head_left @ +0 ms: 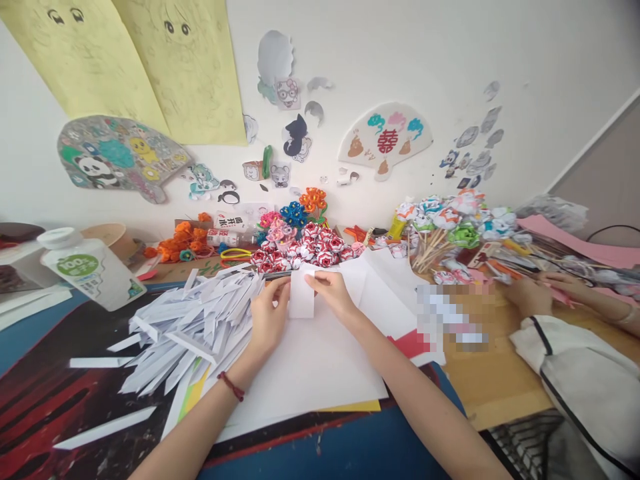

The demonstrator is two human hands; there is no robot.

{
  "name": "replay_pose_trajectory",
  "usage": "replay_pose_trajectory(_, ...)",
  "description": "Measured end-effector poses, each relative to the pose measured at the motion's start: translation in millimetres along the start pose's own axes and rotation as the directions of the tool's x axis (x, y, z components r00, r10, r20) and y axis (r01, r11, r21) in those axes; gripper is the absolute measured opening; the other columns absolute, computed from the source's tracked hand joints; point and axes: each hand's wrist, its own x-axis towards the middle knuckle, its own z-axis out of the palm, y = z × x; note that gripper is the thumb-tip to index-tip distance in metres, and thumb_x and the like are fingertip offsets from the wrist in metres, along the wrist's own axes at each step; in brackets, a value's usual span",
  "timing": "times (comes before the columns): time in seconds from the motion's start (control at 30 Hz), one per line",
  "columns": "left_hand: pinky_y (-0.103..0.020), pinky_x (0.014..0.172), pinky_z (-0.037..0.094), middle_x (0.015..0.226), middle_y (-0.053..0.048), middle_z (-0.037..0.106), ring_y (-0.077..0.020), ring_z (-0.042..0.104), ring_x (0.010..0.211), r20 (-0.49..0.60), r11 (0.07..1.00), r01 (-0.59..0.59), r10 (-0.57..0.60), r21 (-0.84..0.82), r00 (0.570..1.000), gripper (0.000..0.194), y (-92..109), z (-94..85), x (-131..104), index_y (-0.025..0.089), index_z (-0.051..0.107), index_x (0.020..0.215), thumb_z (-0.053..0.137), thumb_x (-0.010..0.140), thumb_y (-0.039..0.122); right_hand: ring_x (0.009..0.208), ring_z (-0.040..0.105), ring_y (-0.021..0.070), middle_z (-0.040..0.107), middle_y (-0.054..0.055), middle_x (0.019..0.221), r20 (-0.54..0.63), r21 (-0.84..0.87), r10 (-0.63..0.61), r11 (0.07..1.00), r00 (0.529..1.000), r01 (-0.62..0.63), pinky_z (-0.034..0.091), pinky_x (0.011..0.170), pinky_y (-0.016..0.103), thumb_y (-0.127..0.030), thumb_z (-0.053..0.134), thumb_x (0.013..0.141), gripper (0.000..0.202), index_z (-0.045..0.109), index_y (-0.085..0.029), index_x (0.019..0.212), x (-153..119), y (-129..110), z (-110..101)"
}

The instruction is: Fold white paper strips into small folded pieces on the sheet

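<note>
Below a wall (pixel 320 40) hung with painted fans (pixel 367 137), a white paper slip (pixel 302 301) is pinched between the left hand (pixel 270 313) and the right hand (pixel 334 293), over white sheets (pixel 325 380). Left of the grip, many narrow strips (pixel 200 333) are heaped, seemingly already folded; the held slip, wider, is apparently not yet folded as narrow.

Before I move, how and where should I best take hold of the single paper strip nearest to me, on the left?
Probably pinch the paper strip across its middle with your left hand, coming from above: it is long, narrow and lies apart from the pile.
</note>
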Motion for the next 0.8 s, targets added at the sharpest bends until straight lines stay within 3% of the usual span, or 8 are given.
replay_pose_trajectory(0.17,-0.029,0.075,0.049,0.095,-0.005,0.07,-0.0166,0.063,0.079,0.022,1.0,-0.001,0.001,-0.022,1.0,0.03,0,0.7,-1,0.017,0.066,0.1,0.048,0.09,0.038,0.054,0.042,0.0115,0.04,-0.003,0.054,-0.046,0.062,-0.023,0.998,0.999,0.026,0.035,0.052,0.024,-0.049,0.065,0.074,0.042,0.047,-0.018,0.051,-1,-6,0)
replay_pose_trajectory(0.53,-0.027,0.071,0.046,0.088,-0.003,0.071,-0.0162,0.062,0.076,0.003,1.0,-0.003,0.003,0.016,1.0,0.025,2,-0.2,-1,0.018,0.067,0.092,0.05,0.088,0.036,0.054,0.042,0.0107,0.046,-0.002,0.056,-0.02,0.115,0.007,0.993,1.0,-0.005,0.035,0.052,0.023,-0.051,0.069,0.071,0.04,0.059,-0.015,0.058,0,-3,1)
replay_pose_trajectory(0.8,-0.028,0.073,0.046,0.089,-0.004,0.071,-0.0166,0.062,0.077,-0.011,1.0,-0.006,0.006,0.024,1.0,0.026,3,-0.5,-2,0.018,0.067,0.092,0.049,0.089,0.037,0.056,0.044,0.0108,0.048,-0.001,0.057,0.008,0.098,-0.013,0.995,1.0,0.013,0.037,0.053,0.023,-0.049,0.066,0.074,0.038,0.059,-0.015,0.057,1,4,1)
